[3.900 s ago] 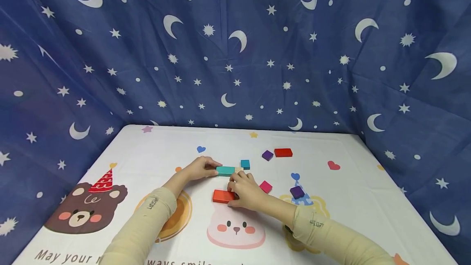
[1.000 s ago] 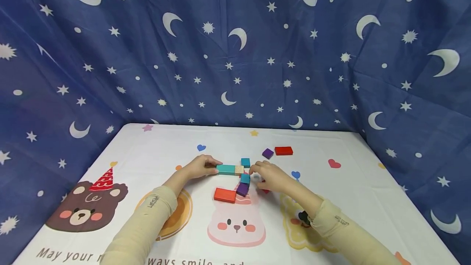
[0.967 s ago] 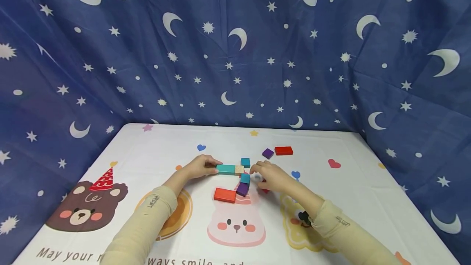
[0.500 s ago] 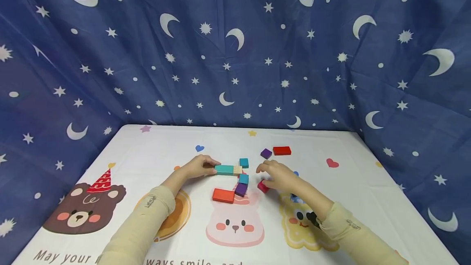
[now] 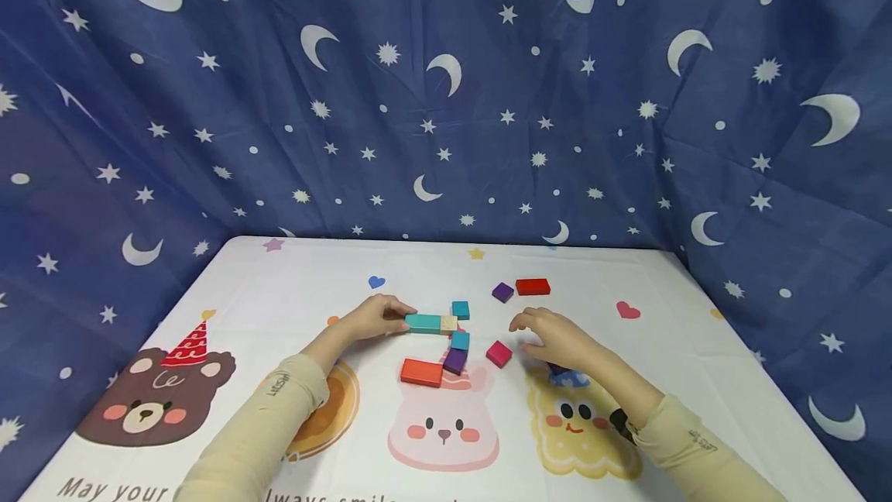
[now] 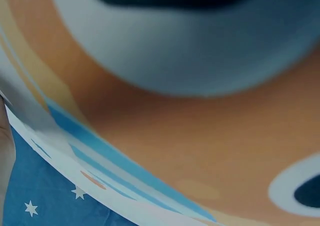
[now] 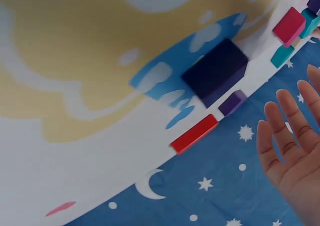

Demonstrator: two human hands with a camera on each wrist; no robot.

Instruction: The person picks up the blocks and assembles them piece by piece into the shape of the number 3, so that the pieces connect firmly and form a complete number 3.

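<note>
My left hand [image 5: 372,318] pinches the left end of a long teal block [image 5: 423,324] lying on the table. A small beige block [image 5: 449,324] touches its right end. Just below lie a small blue block [image 5: 460,341] and a purple block [image 5: 455,361], against an orange-red block [image 5: 421,373]. My right hand [image 5: 557,338] hovers to the right of a pink block [image 5: 499,354], holding nothing. In the right wrist view its fingers [image 7: 295,121] are spread. A dark purple block [image 7: 216,71] sits near it, mostly hidden by that hand in the head view.
Another blue block [image 5: 461,310] lies behind the beige one. Farther back are a purple block [image 5: 502,292] and a red block [image 5: 533,287]. A white cartoon-print cloth [image 5: 313,262] covers the table; a blue star-and-moon curtain [image 5: 488,177] hangs behind it.
The right hand has moved away from the purple and blue blocks beside the orange-red one, passing rightward over the pink block and uncovering it. The left hand stays at the teal block.
</note>
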